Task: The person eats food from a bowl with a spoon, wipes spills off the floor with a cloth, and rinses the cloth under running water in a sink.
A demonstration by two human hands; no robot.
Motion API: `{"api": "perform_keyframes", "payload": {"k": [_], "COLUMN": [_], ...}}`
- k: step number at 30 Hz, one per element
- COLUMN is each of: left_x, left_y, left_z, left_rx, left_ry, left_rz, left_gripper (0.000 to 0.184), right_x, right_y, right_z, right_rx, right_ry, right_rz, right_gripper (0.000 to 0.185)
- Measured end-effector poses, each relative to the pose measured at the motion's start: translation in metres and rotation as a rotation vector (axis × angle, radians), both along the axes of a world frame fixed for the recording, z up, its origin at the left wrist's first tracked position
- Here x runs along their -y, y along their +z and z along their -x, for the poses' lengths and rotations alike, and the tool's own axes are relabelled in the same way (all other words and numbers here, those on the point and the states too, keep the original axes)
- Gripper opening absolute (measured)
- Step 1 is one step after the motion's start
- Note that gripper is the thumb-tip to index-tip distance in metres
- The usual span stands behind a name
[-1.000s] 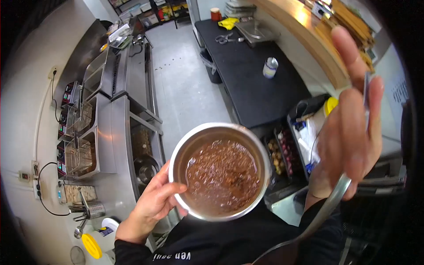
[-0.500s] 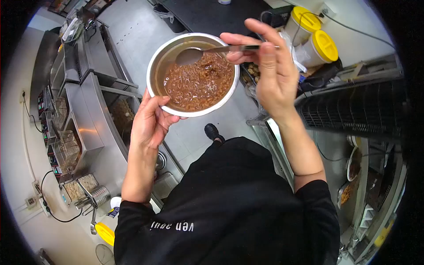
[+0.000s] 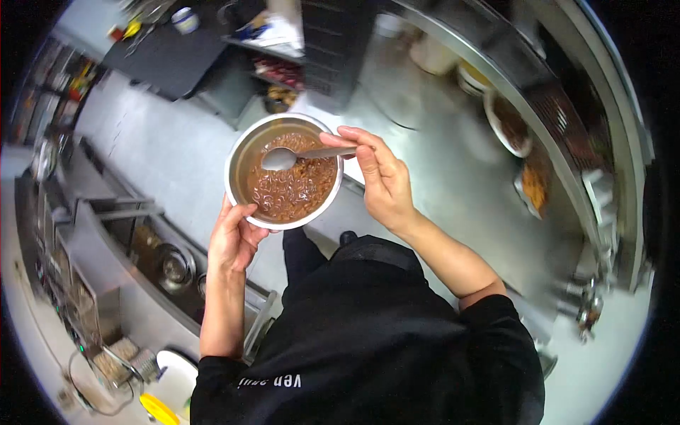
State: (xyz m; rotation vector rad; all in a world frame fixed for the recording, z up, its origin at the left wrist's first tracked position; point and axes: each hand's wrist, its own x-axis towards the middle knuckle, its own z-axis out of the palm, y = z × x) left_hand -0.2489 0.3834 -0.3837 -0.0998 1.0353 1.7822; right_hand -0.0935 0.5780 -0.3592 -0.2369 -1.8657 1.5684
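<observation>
Your left hand [image 3: 237, 241] is closed on the metal bowl [image 3: 243, 166] at its near-left edge, thumb over the rim, in front of your black clothing [image 3: 361, 333]. Your right hand [image 3: 384, 185] pinches the spoon [image 3: 278, 159] by its handle — its head over the brown food [image 3: 294, 195], though contact can't be told. A steel tabletop [image 3: 439, 163] stands to your right.

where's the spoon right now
In the head view, just left of centre, the metal spoon is in the right hand, its head over the brown food in the metal bowl that the left hand holds.
</observation>
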Motion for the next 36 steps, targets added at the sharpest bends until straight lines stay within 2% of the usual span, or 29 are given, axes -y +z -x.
{"api": "perform_keyframes", "payload": {"k": [2,3,5,6,8,9,11,14,16,18,19,22,24,26,28,29,30,32,33,34,35,36], "left_x": [-0.041,-0.055,-0.080,-0.091,-0.105,-0.116,-0.127,-0.134,-0.134,-0.130,-0.123,-0.092,-0.058,-0.028,-0.015,0.004,0.015,0.034,0.041,0.052,-0.081,-0.081], "left_y": [-0.005,-0.007,-0.025,-0.033,-0.038,-0.036,-0.035,-0.032,-0.022,-0.019,-0.016,-0.022,-0.022,-0.020,-0.020,-0.015,-0.007,0.005,0.005,0.006,0.034,0.042], "left_z": [-0.048,-0.067,-0.101,-0.114,-0.134,-0.144,-0.163,-0.175,-0.188,-0.191,-0.190,-0.183,-0.181,-0.188,-0.194,-0.192,-0.200,-0.214,-0.226,-0.239,-0.275,-0.291], "left_rx": [-0.001,0.036,0.058,0.077,0.113,0.106,0.167,0.177,0.162,0.122,0.107,0.090,0.093,0.100,0.084,0.055,0.015,-0.033,-0.068,-0.103,-0.179,-0.199], "left_ry": [-0.041,-0.084,-0.168,-0.204,-0.267,-0.280,-0.342,-0.452,-0.418,-0.412,-0.400,-0.319,-0.170,-0.058,0.070,0.151,0.241,0.441,0.548,0.650,0.749,0.853], "left_rz": [0.059,0.042,0.007,0.002,-0.018,-0.022,-0.057,-0.086,-0.069,-0.064,-0.060,-0.062,-0.062,-0.078,-0.064,-0.079,-0.084,-0.051,-0.034,-0.005,0.033,0.067], "left_gripper": [0.057,0.058,0.058,0.059,0.059,0.059,0.058,0.053,0.054,0.057,0.059,0.063,0.068,0.072,0.065,0.065,0.065,0.065,0.065,0.066,0.066,0.066], "right_x": [-0.025,-0.028,-0.039,-0.045,-0.053,-0.062,-0.077,-0.098,-0.098,-0.095,-0.087,-0.071,-0.046,-0.027,-0.015,-0.005,0.003,0.018,0.031,0.043,-0.073,-0.072], "right_y": [-0.011,-0.008,-0.028,-0.038,-0.054,-0.059,-0.070,-0.084,-0.083,-0.093,-0.090,-0.097,-0.085,-0.100,-0.114,-0.123,-0.128,-0.130,-0.126,-0.130,-0.102,-0.077], "right_z": [-0.059,-0.087,-0.140,-0.165,-0.205,-0.217,-0.234,-0.225,-0.214,-0.206,-0.199,-0.182,-0.161,-0.137,-0.110,-0.089,-0.081,-0.049,-0.042,-0.030,-0.044,-0.050], "right_rx": [0.203,0.247,0.179,0.170,-0.071,-0.084,-0.246,-0.378,-0.325,-0.162,-0.201,-0.144,-0.125,-0.048,0.113,0.070,0.109,0.154,0.161,0.273,0.289,0.368], "right_ry": [-0.181,-0.213,-0.264,-0.261,-0.222,-0.231,-0.263,-0.225,-0.270,-0.284,-0.313,-0.214,0.030,0.180,0.084,0.239,0.254,0.420,0.650,0.774,0.956,1.077], "right_rz": [-0.046,0.106,0.227,0.226,0.843,0.837,1.096,1.051,1.016,1.176,1.140,1.178,1.170,1.163,0.879,0.954,1.130,1.036,1.135,1.116,1.272,1.378], "right_gripper": [0.037,0.044,0.059,0.059,0.074,0.074,0.083,0.084,0.080,0.071,0.065,0.061,0.051,0.047,0.045,0.042,0.041,0.042,0.045,0.046,0.047,0.048]}}
